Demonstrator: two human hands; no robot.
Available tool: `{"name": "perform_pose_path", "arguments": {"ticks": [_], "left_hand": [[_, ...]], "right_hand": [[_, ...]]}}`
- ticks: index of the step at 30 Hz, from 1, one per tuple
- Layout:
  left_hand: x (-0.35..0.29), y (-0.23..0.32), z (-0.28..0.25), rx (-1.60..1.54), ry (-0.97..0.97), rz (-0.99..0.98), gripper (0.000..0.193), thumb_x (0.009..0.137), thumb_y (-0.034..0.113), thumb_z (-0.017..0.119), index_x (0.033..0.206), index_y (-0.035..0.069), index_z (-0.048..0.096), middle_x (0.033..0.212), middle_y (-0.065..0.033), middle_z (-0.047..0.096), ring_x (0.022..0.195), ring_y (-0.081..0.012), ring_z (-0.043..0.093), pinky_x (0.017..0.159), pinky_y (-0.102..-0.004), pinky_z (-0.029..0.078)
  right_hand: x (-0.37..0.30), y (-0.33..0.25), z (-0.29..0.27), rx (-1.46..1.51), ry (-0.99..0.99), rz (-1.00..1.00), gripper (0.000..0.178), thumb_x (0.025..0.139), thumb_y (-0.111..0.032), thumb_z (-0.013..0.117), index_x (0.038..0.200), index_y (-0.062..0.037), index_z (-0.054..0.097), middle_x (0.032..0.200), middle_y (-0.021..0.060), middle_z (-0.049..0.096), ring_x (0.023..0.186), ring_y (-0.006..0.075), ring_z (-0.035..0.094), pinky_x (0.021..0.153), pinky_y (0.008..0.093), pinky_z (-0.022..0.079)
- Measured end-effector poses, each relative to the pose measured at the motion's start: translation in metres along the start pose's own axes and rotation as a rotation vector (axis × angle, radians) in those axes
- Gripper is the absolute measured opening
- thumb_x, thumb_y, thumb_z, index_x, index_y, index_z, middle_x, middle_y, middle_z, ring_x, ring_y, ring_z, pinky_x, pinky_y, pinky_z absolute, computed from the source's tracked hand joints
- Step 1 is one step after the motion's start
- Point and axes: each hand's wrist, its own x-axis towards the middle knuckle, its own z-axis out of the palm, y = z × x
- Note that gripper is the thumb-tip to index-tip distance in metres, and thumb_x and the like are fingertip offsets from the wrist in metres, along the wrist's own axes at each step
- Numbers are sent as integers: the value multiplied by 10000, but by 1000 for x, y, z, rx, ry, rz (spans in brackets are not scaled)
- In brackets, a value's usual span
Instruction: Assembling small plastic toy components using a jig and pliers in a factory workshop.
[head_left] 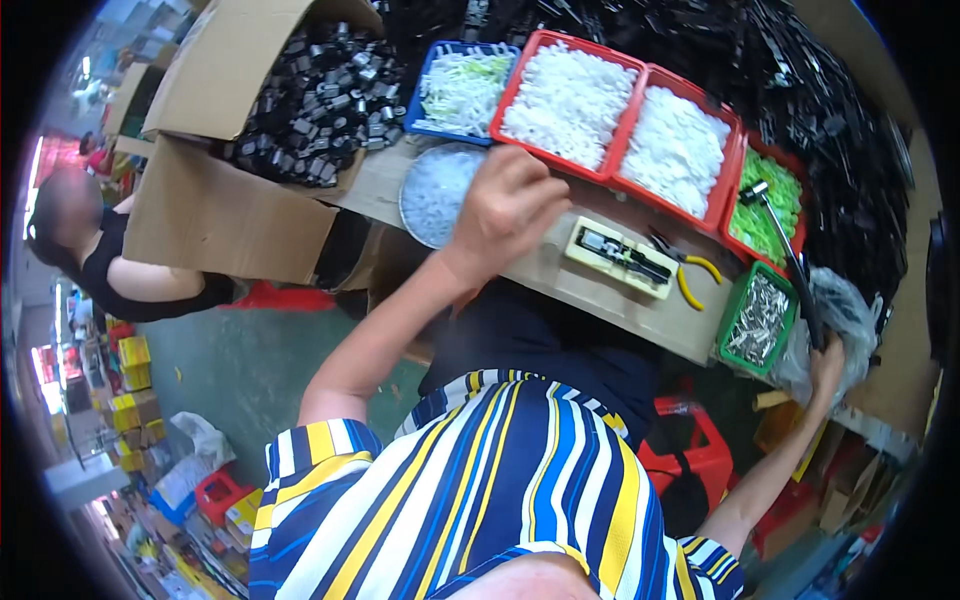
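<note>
My left hand (pixel 505 215) is raised over the table, fingers curled together in a pinch; whatever they may hold is hidden. It is above the right side of a round dish (pixel 432 190) of small translucent parts. To its right, a cream block (pixel 585 251) carries a black and metal part (pixel 625 255) lying in it. Pliers with yellow handles (pixel 690 285) rest beside the block. My right hand (pixel 827 365) is closed around the black handle of a hammer (pixel 803 275), whose metal head points up and left over the tray of green pieces (pixel 765 210).
Red trays of white plastic pieces (pixel 570 105) and a blue tray (pixel 418 118) line the back. A green tray (pixel 732 352) holds metal pins. Black parts (pixel 830 130) pile behind. A cardboard box (pixel 225 205) with metal-and-black pieces stands left; a person (pixel 150 270) sits beyond it.
</note>
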Motion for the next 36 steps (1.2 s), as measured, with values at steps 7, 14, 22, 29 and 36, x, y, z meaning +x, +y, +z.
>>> {"name": "perform_pose_path", "arguments": {"ticks": [7, 14, 22, 29, 36], "left_hand": [[20, -106, -50, 303, 71, -219, 153, 795, 124, 744, 914, 28, 745, 931, -126, 679, 962, -293, 599, 854, -399, 483], [51, -156, -45, 466, -2, -249, 198, 812, 176, 746, 940, 25, 747, 965, -114, 666, 984, -280, 572, 880, -395, 468], [73, -161, -20, 497, -83, -181, 150, 762, 226, 782, 834, 96, 768, 909, -81, 672, 970, -281, 584, 866, -405, 498], [84, -146, -38, 242, -34, -236, 169, 811, 226, 763, 839, 59, 754, 836, -80, 700, 841, -230, 637, 806, -363, 518], [74, -115, -66, 116, -157, -383, 189, 879, 191, 721, 903, 4, 715, 785, -115, 716, 703, -179, 700, 676, -307, 553]], "right_hand": [[0, -16, -18, 86, 37, -88, 324, 819, 17, 597, 1136, 48, 655, 1083, 227, 684, 1030, 377, 652, 920, 416, 482], [-11, -30, -39, 242, 33, -98, 232, 887, -23, 618, 1108, 38, 651, 934, 153, 681, 851, 205, 648, 798, 324, 499], [-36, -49, -56, 383, 144, -98, 216, 918, -58, 642, 1111, 39, 645, 942, 101, 665, 834, 172, 616, 803, 302, 492], [-40, -56, -69, 352, 254, -151, 242, 922, -104, 670, 1139, 2, 671, 1004, 60, 624, 815, 143, 563, 757, 287, 477], [-41, -77, -76, 442, 316, -142, 215, 925, -94, 683, 1129, -26, 686, 892, -9, 559, 709, 78, 437, 632, 219, 375]]}}
